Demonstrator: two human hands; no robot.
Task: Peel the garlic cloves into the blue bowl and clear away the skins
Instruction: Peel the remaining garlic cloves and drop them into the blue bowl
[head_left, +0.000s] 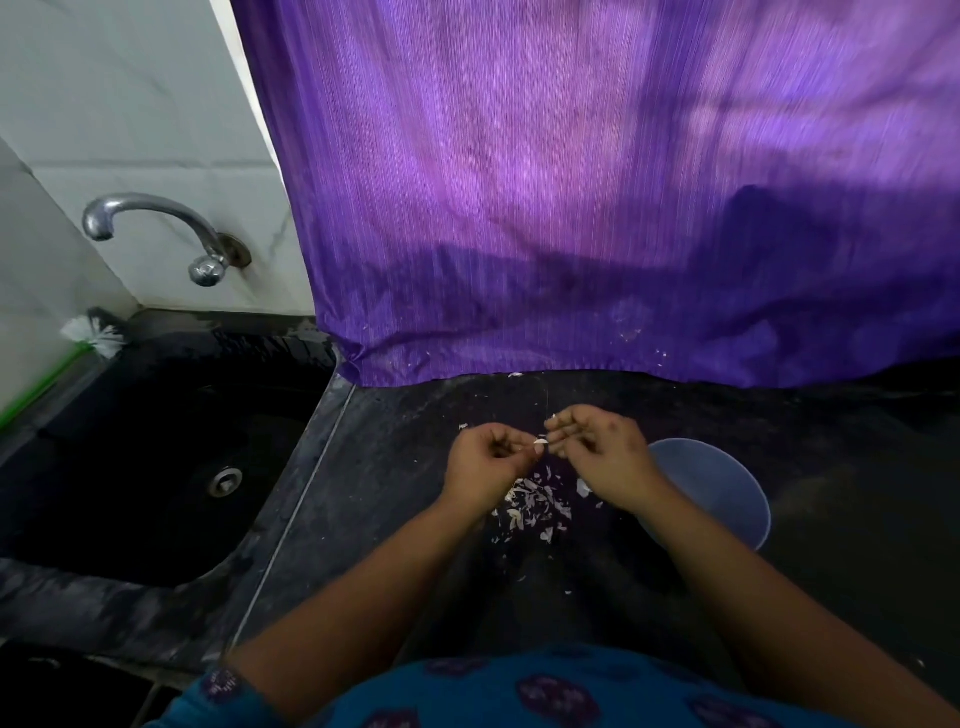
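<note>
pale garlic clove (541, 442) pinched in left hand (485, 460) grip; right hand (597, 449) grip picks it.

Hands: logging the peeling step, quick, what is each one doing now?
Left hand: pinches a garlic clove.
Right hand: fingers at the same clove; grip cannot be told.

On the dark surface (415, 519), open room lies left of the skins (535, 506) as far as the sink (156, 441), and beyond the hands toward the purple curtain (571, 208), which closes off the back edge. The blue bowl (727, 499) stands just right of the right hand (597, 452), blocking that side. The left hand (488, 457) hovers over the scattered skins. A tap (156, 228) juts over the sink, with a brush (93, 335) at its far corner.
</note>
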